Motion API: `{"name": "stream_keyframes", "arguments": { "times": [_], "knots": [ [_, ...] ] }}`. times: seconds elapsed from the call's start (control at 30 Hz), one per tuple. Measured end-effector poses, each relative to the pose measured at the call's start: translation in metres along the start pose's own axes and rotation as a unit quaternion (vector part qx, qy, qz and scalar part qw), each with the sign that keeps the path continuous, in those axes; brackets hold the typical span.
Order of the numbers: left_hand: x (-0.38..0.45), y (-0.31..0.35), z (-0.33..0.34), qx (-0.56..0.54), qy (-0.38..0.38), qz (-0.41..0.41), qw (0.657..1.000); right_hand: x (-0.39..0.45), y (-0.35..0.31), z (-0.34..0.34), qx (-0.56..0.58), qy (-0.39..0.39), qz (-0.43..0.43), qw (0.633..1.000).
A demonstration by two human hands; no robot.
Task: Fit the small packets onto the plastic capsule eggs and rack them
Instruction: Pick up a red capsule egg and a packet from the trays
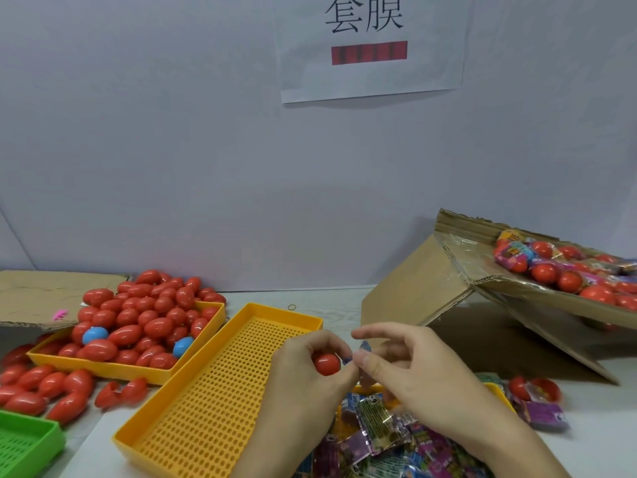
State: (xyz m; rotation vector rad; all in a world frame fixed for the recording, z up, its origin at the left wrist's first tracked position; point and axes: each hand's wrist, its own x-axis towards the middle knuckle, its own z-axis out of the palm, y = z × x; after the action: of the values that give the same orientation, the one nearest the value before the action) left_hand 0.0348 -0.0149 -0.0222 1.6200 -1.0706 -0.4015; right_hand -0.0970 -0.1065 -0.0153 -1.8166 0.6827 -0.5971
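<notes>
Perforated yellow rack tray (220,391) lay empty just left of the left hand (303,381). Pile of small packets (386,439) sat beneath the right hand (413,377). Left hand gripped a red capsule egg (326,363); right fingers pinched a bluish packet (362,350) touching the egg's right side.

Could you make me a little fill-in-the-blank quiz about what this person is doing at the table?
1. The left hand holds a ____ capsule egg.
2. The perforated yellow tray in the middle holds ____ eggs.
3. Among the red eggs heaped in the far yellow tray lie two ____ ones.
4. The right hand pinches a small ____.

Missing words: red; no; blue; packet
</notes>
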Motion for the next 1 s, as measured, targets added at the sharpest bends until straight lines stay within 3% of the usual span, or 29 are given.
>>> {"name": "stream_keyframes", "arguments": {
  "times": [0.4, 0.6, 0.8, 0.87, 1.0],
  "knots": [
    [0.0011, -0.0017, -0.0026, 0.016, 0.015, 0.008, 1.0, 0.004, 0.0064, 0.0025, 0.026, 0.064, -0.018, 0.997],
    [-0.0008, -0.0013, -0.0052, -0.021, -0.035, -0.014, 0.999, 0.0045, 0.0053, 0.0023, 0.024, 0.09, -0.03, 0.995],
    [0.0032, 0.0036, -0.0043, -0.231, -0.035, -0.119, 0.965, 0.0056, 0.0076, 0.0016, 0.016, 0.11, -0.029, 0.993],
    [0.0038, 0.0035, -0.0046, -0.235, -0.01, -0.092, 0.968, 0.0058, 0.0082, 0.0023, 0.015, 0.109, -0.027, 0.994],
    [0.0033, 0.0002, -0.0063, -0.112, 0.052, 0.017, 0.992, 0.0059, 0.008, 0.0021, 0.006, 0.107, -0.03, 0.994]
  ]
}}
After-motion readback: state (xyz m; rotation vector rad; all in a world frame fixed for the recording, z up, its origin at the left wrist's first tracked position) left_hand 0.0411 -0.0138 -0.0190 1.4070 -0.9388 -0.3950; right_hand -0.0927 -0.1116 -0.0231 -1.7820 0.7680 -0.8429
